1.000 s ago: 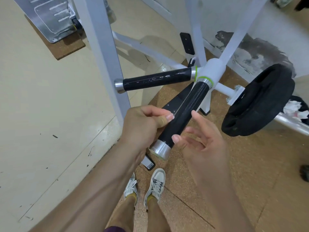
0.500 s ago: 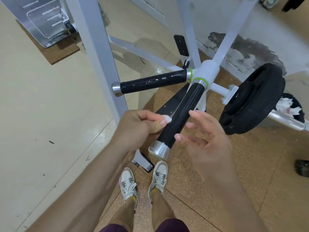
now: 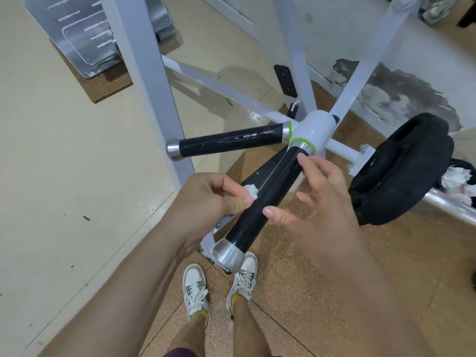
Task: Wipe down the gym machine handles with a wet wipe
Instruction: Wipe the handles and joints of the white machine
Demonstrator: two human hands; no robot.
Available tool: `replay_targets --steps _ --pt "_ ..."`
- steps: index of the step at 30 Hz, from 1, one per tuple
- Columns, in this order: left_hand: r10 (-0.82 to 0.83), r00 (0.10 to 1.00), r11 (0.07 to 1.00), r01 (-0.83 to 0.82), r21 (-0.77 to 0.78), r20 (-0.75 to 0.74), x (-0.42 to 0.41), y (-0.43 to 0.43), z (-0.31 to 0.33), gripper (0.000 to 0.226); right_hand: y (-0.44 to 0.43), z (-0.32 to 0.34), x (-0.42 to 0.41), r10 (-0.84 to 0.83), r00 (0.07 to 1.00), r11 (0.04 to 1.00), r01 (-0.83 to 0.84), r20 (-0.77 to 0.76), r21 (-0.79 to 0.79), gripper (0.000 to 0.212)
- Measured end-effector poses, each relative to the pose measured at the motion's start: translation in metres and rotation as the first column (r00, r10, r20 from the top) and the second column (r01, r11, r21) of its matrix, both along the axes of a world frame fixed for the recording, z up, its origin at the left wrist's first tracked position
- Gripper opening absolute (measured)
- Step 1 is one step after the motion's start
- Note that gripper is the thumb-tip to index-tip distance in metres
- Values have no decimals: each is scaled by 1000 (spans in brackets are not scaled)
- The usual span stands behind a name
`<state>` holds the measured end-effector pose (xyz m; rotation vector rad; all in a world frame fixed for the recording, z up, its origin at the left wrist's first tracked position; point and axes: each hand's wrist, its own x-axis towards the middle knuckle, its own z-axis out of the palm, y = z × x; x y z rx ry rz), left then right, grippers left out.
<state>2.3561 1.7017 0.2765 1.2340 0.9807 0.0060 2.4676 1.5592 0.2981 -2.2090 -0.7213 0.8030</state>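
Note:
Two black handles with silver end caps stick out of a white hub (image 3: 315, 130). The near handle (image 3: 260, 204) points toward me; the far handle (image 3: 226, 141) runs out to the left and shines wet. My left hand (image 3: 208, 199) pinches a small balled white wet wipe (image 3: 251, 191) against the near handle's left side. My right hand (image 3: 316, 199) hovers over the handle's right side with fingers spread, holding nothing; its fingertip is close to the handle near the hub.
A white frame post (image 3: 152, 99) stands just left of the handles. A black weight plate (image 3: 404, 173) sits on a bar to the right, with crumpled white paper (image 3: 457, 176) behind it. My shoes (image 3: 219, 287) stand on cork flooring below the handle. A metal foot plate (image 3: 85, 34) lies far left.
The wipe has come into sight at my left fingertips. My right hand has opened wider and reached up along the handle toward the hub.

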Motion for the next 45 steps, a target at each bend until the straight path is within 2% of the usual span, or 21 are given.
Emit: replay_targets --steps 2,4,7,10,14,17,19,22,26,28,31,34,37,41,45 --pt "-21 1000 999 22 34 -21 8 5 0 24 1 2 2 19 1000 999 -20 -24 -35 99" --pt "37 999 999 -36 39 -18 21 3 -1 24 1 3 3 48 998 996 -50 -32 -74 100" --pt "157 988 987 -157 -12 7 31 -4 -2 20 0 3 4 65 997 994 -67 -30 -84 99" --pt "136 990 986 -131 -104 42 23 0 1 9 -3 -1 5 53 998 999 -53 -35 -12 97" --pt "129 992 988 -128 -90 7 36 1 -2 11 -4 -8 11 -79 984 982 104 -157 159 90" --pt "182 983 978 -181 -101 3 55 0 -6 12 -2 -13 15 -194 948 934 257 -252 246 76" --pt "117 993 986 -116 -122 -1 52 6 -7 13 -1 -13 16 -226 936 917 297 -269 265 66" --pt "18 1000 989 -19 -149 -12 45 12 -5 17 0 -13 17 -227 938 919 295 -260 262 58" --pt "134 991 987 -134 -87 -4 67 5 -6 22 3 -14 17 -236 933 919 305 -272 249 59" --pt "195 980 979 -192 -72 35 72 0 -7 15 3 -13 17 -233 934 918 303 -271 255 58" --pt "160 986 985 -157 -66 47 59 -2 -7 6 1 -11 20 -222 935 924 292 -277 248 54" --pt "118 993 988 -115 -103 29 60 0 -4 15 -2 -10 23 -212 933 926 287 -292 244 52" --pt "146 989 988 -144 -61 29 85 1 -4 18 -2 -11 24 -218 924 918 304 -315 257 49" --pt "212 973 977 -210 -32 88 91 -3 -8 10 -1 -13 25 -218 926 918 301 -307 258 48" --pt "92 993 993 -86 -80 80 77 -3 -6 8 -4 -12 28 -193 930 930 276 -313 244 50"
